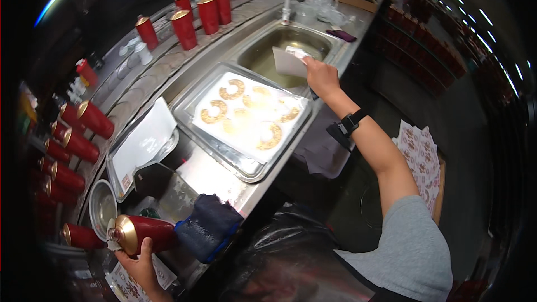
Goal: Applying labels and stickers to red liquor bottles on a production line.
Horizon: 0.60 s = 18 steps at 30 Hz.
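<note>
Fingers point(146, 247) grip one red bottle point(144, 234) (five gold rings point(269, 136) trayed).

I log a deep red bottle point(146, 232) with a gold cap, resting on a dark navy cloth point(208, 225) edged in blue. I log a silver metal tray point(241, 116) lined with a white sheet bearing gold ring-shaped labels point(231, 89). I also note a pale grey-white sheet point(288, 62), a black wristband point(352, 121) and red-patterned white papers point(419, 154).
</note>
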Motion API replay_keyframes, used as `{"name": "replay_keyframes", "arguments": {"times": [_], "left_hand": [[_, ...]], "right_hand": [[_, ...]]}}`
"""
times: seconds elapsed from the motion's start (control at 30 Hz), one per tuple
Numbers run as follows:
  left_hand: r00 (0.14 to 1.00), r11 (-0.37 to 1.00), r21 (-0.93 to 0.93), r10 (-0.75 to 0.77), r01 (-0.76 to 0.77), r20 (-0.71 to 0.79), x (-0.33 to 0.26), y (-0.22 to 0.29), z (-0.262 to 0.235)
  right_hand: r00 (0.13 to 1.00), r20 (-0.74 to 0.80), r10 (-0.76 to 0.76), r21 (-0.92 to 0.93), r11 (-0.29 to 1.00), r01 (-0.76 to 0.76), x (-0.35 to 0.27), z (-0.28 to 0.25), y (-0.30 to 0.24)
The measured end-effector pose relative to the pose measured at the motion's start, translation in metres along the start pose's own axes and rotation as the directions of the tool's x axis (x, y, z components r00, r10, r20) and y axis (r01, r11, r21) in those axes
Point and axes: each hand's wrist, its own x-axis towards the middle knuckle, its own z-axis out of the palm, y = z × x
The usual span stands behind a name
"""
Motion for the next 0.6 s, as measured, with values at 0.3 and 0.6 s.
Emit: {"name": "replay_keyframes", "arguments": {"times": [0.3,0.6], "left_hand": [[0.999,0.998,0.034,0.045,-0.044,-0.017,-0.004,-0.006,0.0],[0.998,1.0,-0.002,0.002,-0.002,-0.055,-0.01,0.015,0.005]], "right_hand": [[0.776,0.63,-0.014,0.05,0.998,-0.023,0.047,0.092,0.038],[0.422,0.906,0.035,0.011,0.994,-0.106,0.07,0.145,0.07]]}}
